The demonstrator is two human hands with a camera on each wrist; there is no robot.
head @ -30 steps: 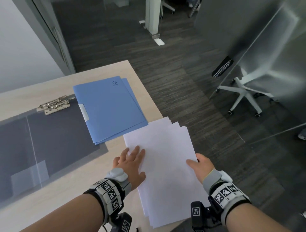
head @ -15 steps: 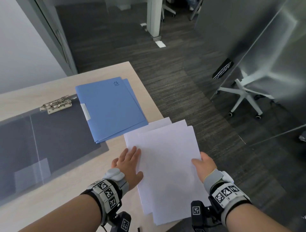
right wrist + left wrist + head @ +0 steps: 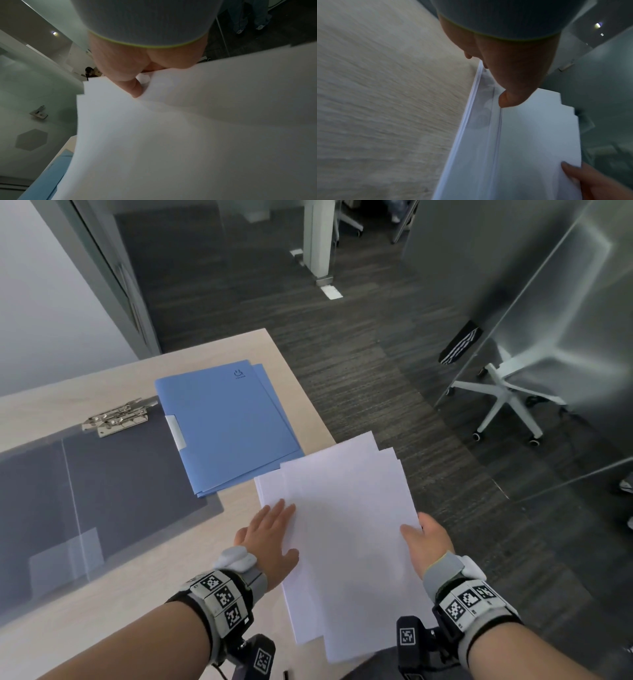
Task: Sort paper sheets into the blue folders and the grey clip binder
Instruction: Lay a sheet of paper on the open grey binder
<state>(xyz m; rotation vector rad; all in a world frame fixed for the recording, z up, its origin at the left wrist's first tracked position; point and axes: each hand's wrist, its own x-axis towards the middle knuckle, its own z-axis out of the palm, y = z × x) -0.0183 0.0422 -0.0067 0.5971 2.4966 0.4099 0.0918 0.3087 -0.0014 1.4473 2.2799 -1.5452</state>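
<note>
A fanned stack of white paper sheets (image 3: pixel 346 525) lies at the table's right edge and juts out over the floor. My left hand (image 3: pixel 267 532) rests flat on the stack's left side, its fingertips hidden under the upper sheets. My right hand (image 3: pixel 424 539) pinches the right edge of the upper sheets (image 3: pixel 171 135), thumb on top (image 3: pixel 135 89). In the left wrist view my thumb (image 3: pixel 510 97) touches the upper sheets' left edge. Two blue folders (image 3: pixel 226 426) lie overlapped behind the paper. The grey clip binder (image 3: pixel 102 491) lies open to their left, its metal clip (image 3: pixel 116 417) at the far end.
The pale wooden table (image 3: pixel 222 350) ends just right of the folders, with dark floor beyond. A white office chair (image 3: pixel 507 405) stands behind a frosted glass partition at the right. A clear plastic cover (image 3: pixel 41 525) lies over the binder's left part.
The upper sheets have slid right and a little forward in my right hand, fanning off the lower ones. My left hand stays on the stack, its fingertips now covered.
</note>
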